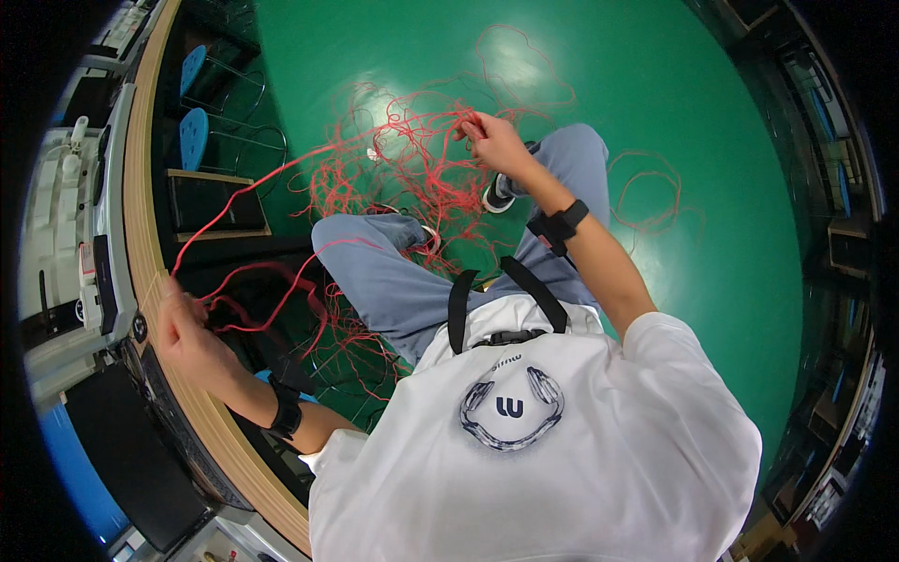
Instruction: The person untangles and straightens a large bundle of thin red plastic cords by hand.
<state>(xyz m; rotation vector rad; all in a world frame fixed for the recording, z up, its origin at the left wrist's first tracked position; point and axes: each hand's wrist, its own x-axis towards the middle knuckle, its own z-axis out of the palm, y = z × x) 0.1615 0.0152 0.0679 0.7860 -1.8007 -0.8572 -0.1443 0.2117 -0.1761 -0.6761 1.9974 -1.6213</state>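
A large tangle of thin red cord (pixel 421 165) lies on the floor around my feet. My right hand (pixel 495 144) grips strands at the top of the tangle, above my right knee. Far to the left, my left hand (pixel 186 334) is closed around the cord beside the table edge and looks blurred. One length runs taut between the two hands. Slack loops hang below my left hand, and more cord trails down by my left thigh. The ends of the cord cannot be made out.
Along my left runs a wood-edged workbench (pixel 144 175) bearing equipment. Blue stools (pixel 194 140) stand under it. Loose cord loops (pixel 650 200) lie on the green floor (pixel 723 232) to my right, near a small white scrap (pixel 372 154) further left. Dark shelving (pixel 829 161) lines the right side.
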